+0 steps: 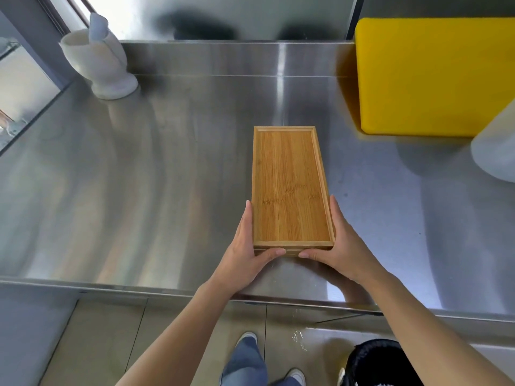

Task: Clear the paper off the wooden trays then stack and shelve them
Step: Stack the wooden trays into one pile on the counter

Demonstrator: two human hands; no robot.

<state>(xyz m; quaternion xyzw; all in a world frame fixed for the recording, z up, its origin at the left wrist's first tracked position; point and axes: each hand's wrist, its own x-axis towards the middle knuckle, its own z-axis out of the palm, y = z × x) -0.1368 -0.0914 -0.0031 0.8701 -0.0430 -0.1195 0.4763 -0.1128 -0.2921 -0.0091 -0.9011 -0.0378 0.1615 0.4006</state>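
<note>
A rectangular wooden tray (289, 185) lies lengthwise on the steel counter (139, 190), its inside bare with no paper on it. A second edge shows under its near end, so it sits on at least one other tray. My left hand (248, 243) grips the near left corner, fingers along the side and thumb across the front edge. My right hand (337, 243) mirrors it on the near right corner. Both hands hold the stack.
A white mortar and pestle (97, 59) stands at the back left. A thick yellow cutting board (434, 76) lies at the back right, with a white container (496, 146) beside it. A black bin (379, 363) sits on the floor below the counter's front edge.
</note>
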